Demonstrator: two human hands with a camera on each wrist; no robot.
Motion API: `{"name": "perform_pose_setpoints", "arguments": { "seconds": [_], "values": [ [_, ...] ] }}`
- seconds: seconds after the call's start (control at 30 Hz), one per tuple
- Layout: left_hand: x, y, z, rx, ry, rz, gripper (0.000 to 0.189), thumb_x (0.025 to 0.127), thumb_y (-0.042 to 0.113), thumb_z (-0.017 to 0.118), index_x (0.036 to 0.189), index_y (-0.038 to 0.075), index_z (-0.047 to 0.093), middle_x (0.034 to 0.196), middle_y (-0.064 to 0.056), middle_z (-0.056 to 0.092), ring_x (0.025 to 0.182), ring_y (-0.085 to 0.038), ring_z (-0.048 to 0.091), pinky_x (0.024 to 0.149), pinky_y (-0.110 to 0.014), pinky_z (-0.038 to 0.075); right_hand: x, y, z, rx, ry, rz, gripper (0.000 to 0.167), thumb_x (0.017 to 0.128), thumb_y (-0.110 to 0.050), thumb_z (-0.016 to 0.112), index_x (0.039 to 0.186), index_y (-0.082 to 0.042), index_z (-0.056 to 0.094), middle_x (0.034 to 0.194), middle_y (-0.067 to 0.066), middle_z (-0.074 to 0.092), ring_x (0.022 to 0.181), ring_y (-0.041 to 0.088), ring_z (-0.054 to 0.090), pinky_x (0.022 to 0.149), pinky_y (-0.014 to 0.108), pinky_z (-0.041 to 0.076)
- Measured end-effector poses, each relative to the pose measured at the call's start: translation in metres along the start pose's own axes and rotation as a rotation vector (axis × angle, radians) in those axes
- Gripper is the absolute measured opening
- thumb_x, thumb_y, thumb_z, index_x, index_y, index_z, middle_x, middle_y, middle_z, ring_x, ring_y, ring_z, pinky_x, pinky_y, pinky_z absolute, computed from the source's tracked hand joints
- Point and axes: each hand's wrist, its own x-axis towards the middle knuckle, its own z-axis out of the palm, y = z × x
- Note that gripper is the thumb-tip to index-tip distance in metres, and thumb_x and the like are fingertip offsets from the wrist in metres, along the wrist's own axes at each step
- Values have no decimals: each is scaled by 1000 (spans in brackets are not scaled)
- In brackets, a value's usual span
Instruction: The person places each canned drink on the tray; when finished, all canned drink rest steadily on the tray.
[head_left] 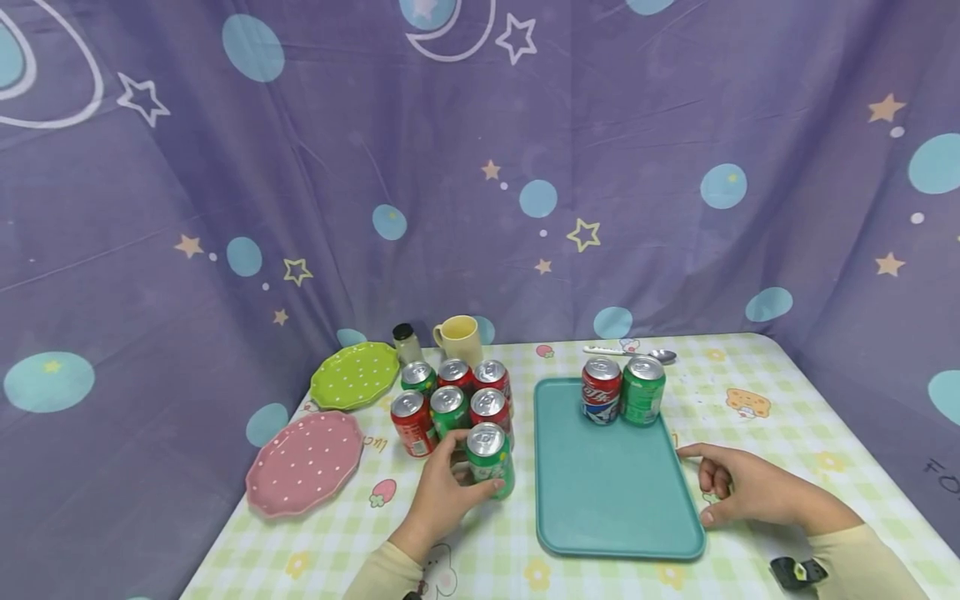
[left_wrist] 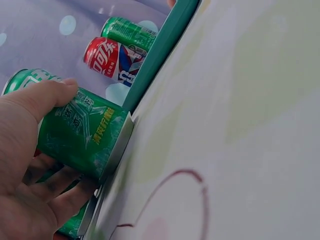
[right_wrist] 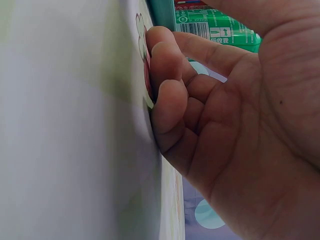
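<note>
My left hand [head_left: 444, 493] grips a green soda can [head_left: 489, 467] by its sides, thumb in front and fingers behind. In the left wrist view that soda can [left_wrist: 82, 125] stands upright, its base close over the tablecloth. Behind it are several red and green cans in a cluster, such as a red can [head_left: 414, 423] at the left. A teal tray [head_left: 615, 492] lies to the right, bearing a red cola can [head_left: 602, 392] and a green can [head_left: 642, 392] at its far end. My right hand [head_left: 757, 490] is at the tray's right edge, index finger extended, other fingers loosely curled over the cloth.
A pink dotted plate [head_left: 303, 463] and a green dotted plate [head_left: 354, 375] lie at the left. Behind the cans stand a black-lidded jar [head_left: 407, 344] and a yellow mug [head_left: 459, 337]. A spoon [head_left: 662, 356] lies beyond the tray, before a purple curtain [head_left: 465, 275].
</note>
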Motion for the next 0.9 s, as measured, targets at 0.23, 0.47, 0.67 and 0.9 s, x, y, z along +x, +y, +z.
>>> {"name": "perform_pose_setpoints", "arguments": {
  "seconds": [0.23, 0.47, 0.67, 0.9],
  "values": [
    [-2, 3, 1, -26, 4, 17, 70, 81, 23, 94, 137, 22, 52, 131, 0, 62, 114, -21, 65, 92, -34, 59, 0, 2, 0, 11, 0, 3, 93, 80, -19, 92, 150, 12, 41, 96, 10, 57, 73, 15, 52, 60, 28, 46],
    [-4, 15, 4, -90, 61, 59, 68, 81, 25, 94, 136, 26, 53, 130, -1, 63, 116, -22, 65, 91, -35, 60, 0, 0, 0, 3, 3, 8, 93, 79, -19, 92, 150, 12, 41, 96, 11, 57, 73, 15, 52, 60, 28, 45],
    [-2, 34, 9, -83, 66, 135, 68, 81, 25, 94, 136, 27, 54, 129, 2, 64, 115, -21, 66, 91, -38, 60, -1, 0, 0, -3, 5, -1, 93, 79, -19, 92, 150, 12, 41, 96, 10, 57, 73, 14, 52, 61, 28, 46],
    [4, 56, 26, -62, 52, 164, 69, 82, 25, 93, 137, 29, 52, 128, 5, 65, 114, -18, 65, 93, -39, 59, 0, 1, 0, 0, 3, -3, 93, 79, -20, 93, 150, 12, 41, 96, 10, 57, 74, 13, 53, 61, 27, 46]
  ]
}}
